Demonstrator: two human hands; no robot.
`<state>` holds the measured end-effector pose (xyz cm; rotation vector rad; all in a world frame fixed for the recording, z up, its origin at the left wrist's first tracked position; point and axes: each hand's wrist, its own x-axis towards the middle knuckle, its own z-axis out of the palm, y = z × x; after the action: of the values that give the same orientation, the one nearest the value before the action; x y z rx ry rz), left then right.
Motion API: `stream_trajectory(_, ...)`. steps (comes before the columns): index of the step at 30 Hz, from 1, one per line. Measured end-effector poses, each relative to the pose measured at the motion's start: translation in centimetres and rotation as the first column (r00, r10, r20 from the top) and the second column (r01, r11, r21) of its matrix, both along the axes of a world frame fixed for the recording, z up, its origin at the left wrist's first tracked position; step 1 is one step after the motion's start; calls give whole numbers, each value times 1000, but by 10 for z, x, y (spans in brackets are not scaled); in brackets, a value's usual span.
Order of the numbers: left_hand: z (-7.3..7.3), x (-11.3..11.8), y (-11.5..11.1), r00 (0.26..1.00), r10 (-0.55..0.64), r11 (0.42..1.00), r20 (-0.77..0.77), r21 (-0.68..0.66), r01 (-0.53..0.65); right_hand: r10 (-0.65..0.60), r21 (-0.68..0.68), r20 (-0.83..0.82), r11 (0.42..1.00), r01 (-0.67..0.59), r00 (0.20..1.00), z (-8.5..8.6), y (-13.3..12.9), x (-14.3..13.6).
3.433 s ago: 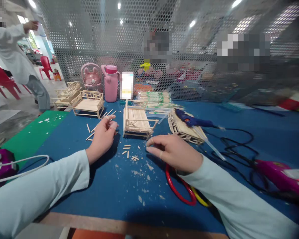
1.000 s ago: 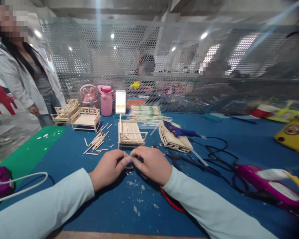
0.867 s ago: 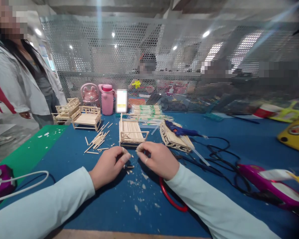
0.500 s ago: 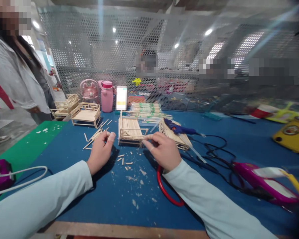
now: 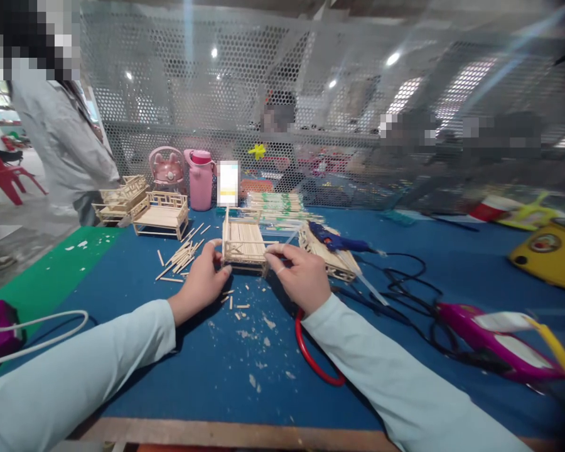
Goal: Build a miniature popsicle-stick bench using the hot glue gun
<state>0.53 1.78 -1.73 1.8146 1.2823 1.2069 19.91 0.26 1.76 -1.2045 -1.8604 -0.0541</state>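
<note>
A small wooden stick bench (image 5: 245, 242) stands on the blue table between my hands. My left hand (image 5: 204, 274) touches its left front corner, thumb and fingers round the corner post. At its right front, my right hand (image 5: 301, 273) pinches the corner by the end of the front rail. To the left lie loose sticks (image 5: 183, 256). On the right, a blue glue gun (image 5: 332, 240) rests on another stick piece (image 5: 317, 254). Small cut bits (image 5: 231, 301) are scattered in front of the bench.
Two finished-looking stick benches (image 5: 162, 215) (image 5: 121, 201) stand back left, near a pink bottle (image 5: 201, 182) and a phone (image 5: 228, 182). Bagged sticks (image 5: 277, 208) lie behind. Black cables, a red ring (image 5: 311, 358) and a purple tool (image 5: 496, 342) are right. A person stands at left.
My left hand has moved right and up onto the bench's corner. My right hand has shifted slightly left along the bench. The person at the left has moved and turned.
</note>
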Motion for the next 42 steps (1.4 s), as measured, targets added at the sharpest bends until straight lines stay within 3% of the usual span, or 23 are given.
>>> stream_trajectory(7, 2, -10, -16, 1000, 2, 999, -5, -45, -2, 96, 46, 39, 994, -97, 995, -1, -5, 1)
stream_trajectory(20, -1, -11, -16, 1000, 15, 997, 10, -75, -15, 37, 68, 2, 997, -37, 999, -8, 0, -3)
stream_trajectory(32, 0, -13, -13, 999, -30, 997, 27, -71, 32, 98, -95, -319, 986, -135, 943, -12, 6, -6)
stream_trajectory(38, 0, -18, -6, 997, -39, 995, 63, -88, 45, 132, -178, -599, 940, -292, 790, -6, 5, -12)
stream_trajectory(42, 1, -18, -6, 998, -41, 996, 53, -75, 45, 104, -292, -651, 880, -374, 752, -3, 7, -10)
